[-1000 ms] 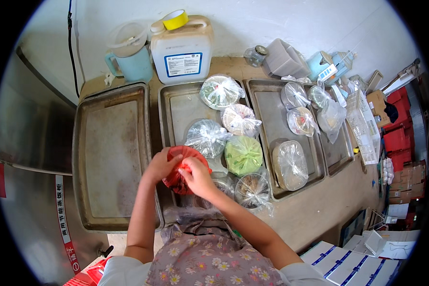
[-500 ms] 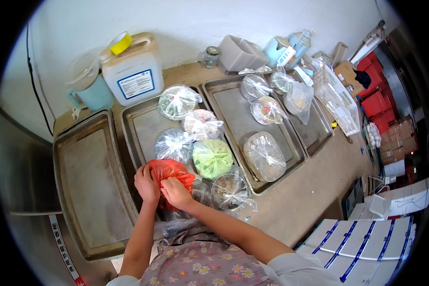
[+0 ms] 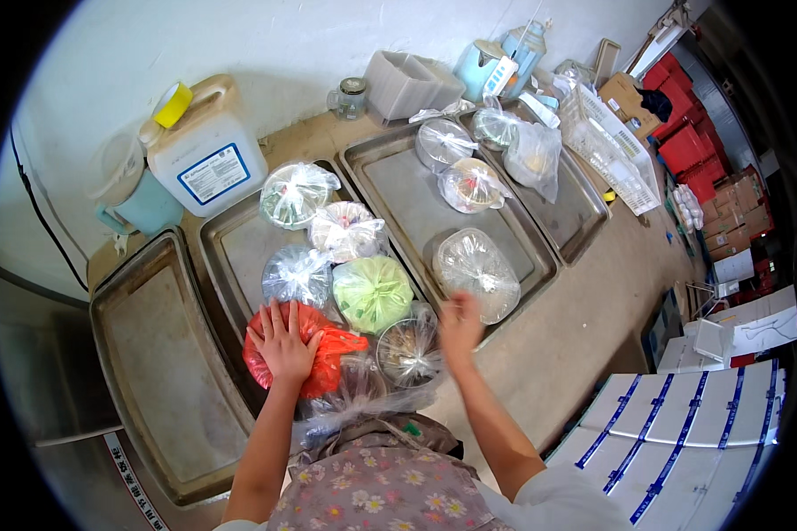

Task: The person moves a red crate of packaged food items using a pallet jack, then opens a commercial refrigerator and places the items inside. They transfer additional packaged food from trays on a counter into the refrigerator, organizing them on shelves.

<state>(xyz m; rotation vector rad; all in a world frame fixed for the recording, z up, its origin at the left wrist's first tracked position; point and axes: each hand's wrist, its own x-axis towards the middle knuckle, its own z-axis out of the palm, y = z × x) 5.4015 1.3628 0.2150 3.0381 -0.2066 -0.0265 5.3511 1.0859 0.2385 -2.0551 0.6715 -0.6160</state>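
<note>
My left hand (image 3: pixel 283 343) lies spread on a red plastic bag (image 3: pixel 330 361) at the near end of a metal tray (image 3: pixel 239 252). Blurred by motion, my right hand (image 3: pixel 460 327) is by the near end of a large container in a clear bag (image 3: pixel 478 274); its grip cannot be made out. Between my hands sit a green bag (image 3: pixel 372 292) with a gathered top and a round bowl in a clear tied bag (image 3: pixel 409 351). Further up the same tray are more clear-bagged bowls (image 3: pixel 298 195).
An unloaded metal tray (image 3: pixel 164 354) lies at the left. Behind stand a large jug (image 3: pixel 204 150) with yellow tape on it, a blue kettle (image 3: pixel 146 199) and a glass mug (image 3: pixel 349 99). A white basket (image 3: pixel 611 155) is at the far right, white boxes (image 3: pixel 682 434) at the near right.
Both hands were gathering the red bag's top. Now my left hand presses flat on it, and my right hand has let go and moved right. The red bag's top has flopped over rightward.
</note>
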